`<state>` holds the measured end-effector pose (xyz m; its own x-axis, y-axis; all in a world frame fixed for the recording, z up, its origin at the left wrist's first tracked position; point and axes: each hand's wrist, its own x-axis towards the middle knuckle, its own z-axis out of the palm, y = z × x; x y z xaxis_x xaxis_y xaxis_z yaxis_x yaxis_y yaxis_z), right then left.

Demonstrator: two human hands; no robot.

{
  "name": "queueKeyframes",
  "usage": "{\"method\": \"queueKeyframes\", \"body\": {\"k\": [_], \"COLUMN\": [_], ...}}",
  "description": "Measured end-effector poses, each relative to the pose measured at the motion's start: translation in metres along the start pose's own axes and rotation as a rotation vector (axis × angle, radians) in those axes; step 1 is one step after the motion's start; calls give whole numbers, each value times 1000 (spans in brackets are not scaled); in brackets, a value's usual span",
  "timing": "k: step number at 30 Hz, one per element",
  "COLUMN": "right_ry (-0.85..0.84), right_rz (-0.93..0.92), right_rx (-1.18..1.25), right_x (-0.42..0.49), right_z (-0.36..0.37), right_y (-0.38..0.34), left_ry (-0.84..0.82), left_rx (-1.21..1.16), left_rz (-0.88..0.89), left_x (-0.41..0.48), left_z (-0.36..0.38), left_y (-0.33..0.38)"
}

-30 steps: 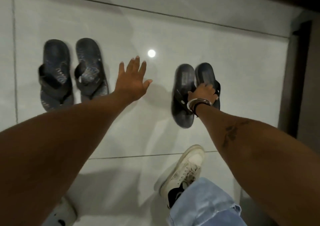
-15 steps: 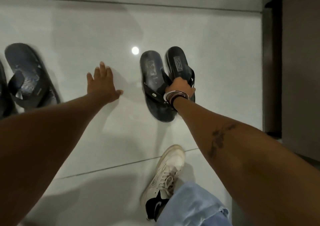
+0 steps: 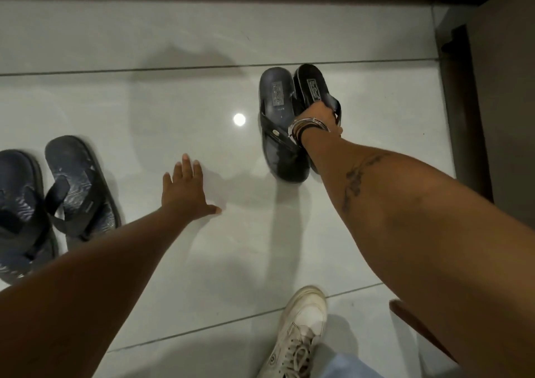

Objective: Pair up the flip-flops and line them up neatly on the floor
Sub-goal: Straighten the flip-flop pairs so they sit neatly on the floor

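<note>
- One pair of flip-flops [image 3: 292, 123] lies side by side and touching on the floor [image 3: 144, 111] at about one o'clock from the picture's centre.
- The right hand [image 3: 321, 117] rests on that pair's right-hand sandal (at the straps).
- A second pair [image 3: 52, 201] lies at nine o'clock, well apart from the first.
- The left hand [image 3: 185, 195] lies flat on the floor between the pairs.
- A sneaker [image 3: 298, 334] stands at five o'clock.
</note>
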<state>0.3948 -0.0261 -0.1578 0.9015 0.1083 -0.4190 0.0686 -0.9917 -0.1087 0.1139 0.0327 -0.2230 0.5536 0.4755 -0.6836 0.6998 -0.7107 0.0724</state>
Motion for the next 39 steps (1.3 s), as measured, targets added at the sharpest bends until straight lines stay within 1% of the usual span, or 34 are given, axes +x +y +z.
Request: {"method": "queueKeyframes", "body": {"k": [5, 9, 12, 14, 16, 17, 18, 19, 21, 22, 25, 28, 30, 32, 35, 39], "right_ry": [1, -11, 11, 79, 165, 169, 120, 25, -188, -252, -338, -379, -411, -417, -398, -456], "right_rz": [-6, -45, -82, -202, -426, -556, -680, -783, -896, -914, -914, -890, -838, -781, -746, -643], "right_rx": [-25, -48, -150, -291, -389, -416, -426, -422, -396, -399, -440, -514, -536, -539, -588, -580], "right_x": [8, 4, -3, -22, -50, -68, -88, -110, -152, -172, -226, -257, -265, -272, -279, -287], "right_z": [13, 19, 21, 27, 39, 49, 60, 73, 102, 116, 155, 182, 191, 197, 200, 201], "right_y": [-2, -3, -5, -6, -6, -7, -9, -12, -21, -27, -44, -58, -64, -69, -75, -90], "left_ry": [22, 14, -10, 16, 137, 221, 297, 353, 399, 390, 259, 88, 34, 30, 90, 173], "left_rx": [-6, -26, -55, -92, -95, -78, -66, -67, -98, -115, -149, -204, -313, -334, -329, -394], "left_rz": [9, 2, 43, 73, 50, 1, -77, -173, -377, -476, -713, -795, -799, -747, -644, -607], "left_x": [0, 0, 0, -7, -17, -24, -31, -37, -50, -54, -68, -79, -80, -78, -75, -78], "left_z": [3, -3, -12, -20, -28, -32, -36, -40, -48, -52, -54, -42, -33, -25, -19, -23], "left_y": [-3, -5, -11, -22, -35, -45, -58, -72, -104, -121, -170, -214, -227, -233, -238, -258]}}
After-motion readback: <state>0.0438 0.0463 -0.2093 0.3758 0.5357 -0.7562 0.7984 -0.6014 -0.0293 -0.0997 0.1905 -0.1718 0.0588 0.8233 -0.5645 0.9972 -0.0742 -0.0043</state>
